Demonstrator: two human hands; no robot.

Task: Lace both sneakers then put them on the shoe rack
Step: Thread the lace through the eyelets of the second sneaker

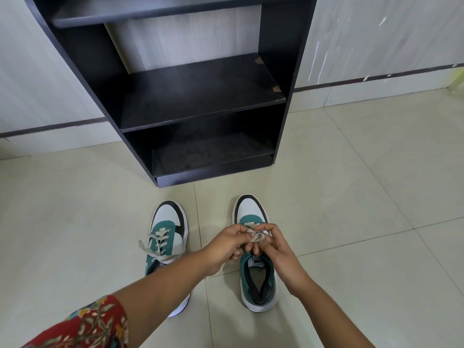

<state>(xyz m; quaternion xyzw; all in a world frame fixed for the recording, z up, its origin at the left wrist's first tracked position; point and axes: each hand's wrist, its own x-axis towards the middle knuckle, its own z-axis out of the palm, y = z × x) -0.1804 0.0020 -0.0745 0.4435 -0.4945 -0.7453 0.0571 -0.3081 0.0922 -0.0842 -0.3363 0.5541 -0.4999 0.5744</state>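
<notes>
Both pinched on the cream lace [254, 236] over the right sneaker [258, 262] at five o'clock: left hand [227, 244] and right hand [270, 243] closed around the lace ends, knot hidden under the fingers, so could slip loose or snag an eyelet if tension drops on one side. Left sneaker [167, 237] at seven o'clock already laced, bow ends trailing on the floor [351, 247], liable to catch when lifted. Shoe rack [198, 96] at twelve o'clock holding nothing on its visible shelves
</notes>
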